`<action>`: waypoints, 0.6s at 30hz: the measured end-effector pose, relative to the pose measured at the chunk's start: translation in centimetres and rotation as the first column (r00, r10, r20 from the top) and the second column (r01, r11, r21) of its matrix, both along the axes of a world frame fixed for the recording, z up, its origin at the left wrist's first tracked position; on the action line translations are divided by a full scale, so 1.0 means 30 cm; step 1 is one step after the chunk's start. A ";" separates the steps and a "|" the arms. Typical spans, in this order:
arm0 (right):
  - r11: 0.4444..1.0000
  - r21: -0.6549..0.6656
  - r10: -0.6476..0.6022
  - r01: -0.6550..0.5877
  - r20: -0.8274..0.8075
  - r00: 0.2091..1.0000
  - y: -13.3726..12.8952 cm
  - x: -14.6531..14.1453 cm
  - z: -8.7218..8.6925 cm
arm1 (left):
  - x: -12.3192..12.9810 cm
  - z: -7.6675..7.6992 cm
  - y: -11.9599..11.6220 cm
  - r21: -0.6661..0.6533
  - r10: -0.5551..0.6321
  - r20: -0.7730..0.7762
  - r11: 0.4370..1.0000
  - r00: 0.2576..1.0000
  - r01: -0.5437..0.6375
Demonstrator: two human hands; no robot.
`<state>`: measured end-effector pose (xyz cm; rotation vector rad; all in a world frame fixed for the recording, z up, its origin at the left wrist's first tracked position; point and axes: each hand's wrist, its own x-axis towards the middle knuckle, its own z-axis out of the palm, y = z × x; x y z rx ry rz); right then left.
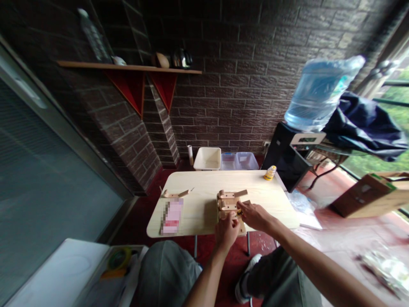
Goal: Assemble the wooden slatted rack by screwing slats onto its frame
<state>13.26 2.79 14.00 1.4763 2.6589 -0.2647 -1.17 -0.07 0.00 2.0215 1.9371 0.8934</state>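
Note:
A wooden rack (pixel 219 204) with several upturned wooden hook arms stands near the table's front edge, right of its middle. My right hand (pixel 254 215) is closed on a small yellow-and-black tool (pixel 239 212), most of it covered by the fingers. Against the rack's lower part, the fingers of my left hand (pixel 228 230) are pinched close to the tool's tip; whatever they hold is too small to make out. Two hook arms, an upper one (pixel 234 194) and one below it (pixel 229 207), show past my hands. Dark screw spots mark them.
On the pale table (pixel 201 183) lie a loose wooden hook piece (pixel 175 195), a blurred pink packet (pixel 172 217) and a yellow-capped container (pixel 270 173). Behind the table are a cream bin (pixel 207 158) and clear tubs (pixel 246 160). A water dispenser (pixel 281 149) stands at right.

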 end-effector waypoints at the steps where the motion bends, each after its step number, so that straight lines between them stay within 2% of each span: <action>1: 1.000 0.001 0.002 -0.002 0.001 1.000 0.001 0.001 0.003 | 0.000 -0.001 0.000 -0.002 -0.002 0.004 1.000 1.000 0.003; 11: 1.000 0.021 0.018 -0.018 0.020 1.000 0.024 0.001 -0.020 | -0.002 0.013 0.002 -0.012 -0.004 0.029 1.000 1.000 0.005; 18: 0.999 0.023 -0.032 0.031 0.046 0.998 0.030 0.004 -0.038 | -0.003 0.014 0.000 -0.009 0.001 0.043 1.000 0.999 0.000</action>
